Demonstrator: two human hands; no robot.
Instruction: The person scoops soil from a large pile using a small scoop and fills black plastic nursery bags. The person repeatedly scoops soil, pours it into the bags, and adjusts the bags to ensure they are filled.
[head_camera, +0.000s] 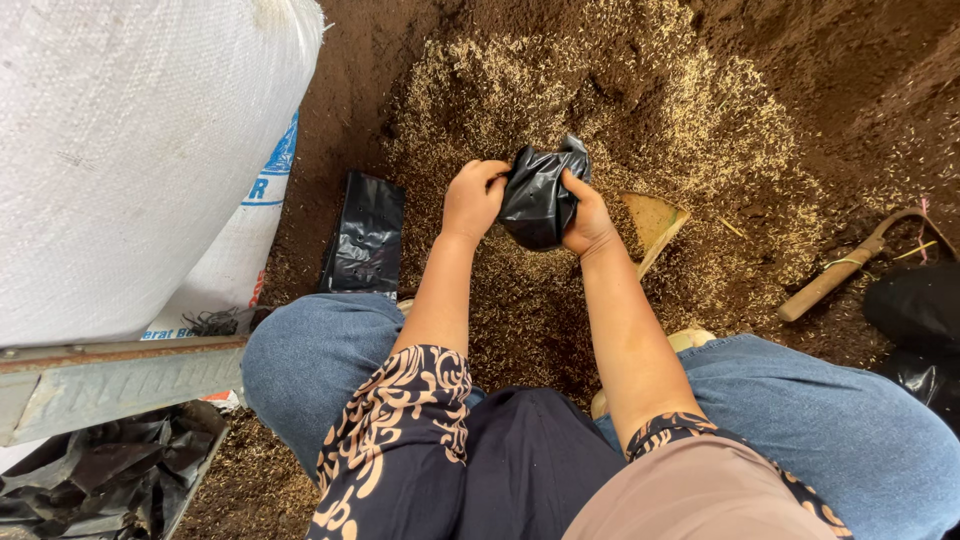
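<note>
two bare hands meet at scene centre on one small black plastic planting bag (540, 198), held above the heap of dark brown soil mixed with pale rice husks (640, 110). left hand (473, 200): fingers curled over the bag's left upper edge, grip closed on the plastic. right hand (588, 220): thumb on the bag's right side, remaining fingers behind it, grip likewise closed on the bag. bag looks bulged and crumpled, mouth at the far end; contents cannot be told.

both forearms run from the near edge toward the bag. sleeves dark with tan swirl pattern. knees in blue denim sit left and right of the arms, near edge.

surroundings:
- flat stack of black plastic bags (366, 237) lying on the soil, left of the left hand, apart from it.
- large white woven sack (130, 150), far left, filling that corner; a second white sack with blue print behind it on its right.
- tan wedge-shaped scoop (655, 222) just right of the right hand, partly sunk in the husk mix.
- wooden-handled tool (845, 268) lying at a slant on the soil, far right, well apart from the hands.
- crumpled black plastic sheet (100, 475) near left corner, beside a grey metal rail (110, 380).
</note>
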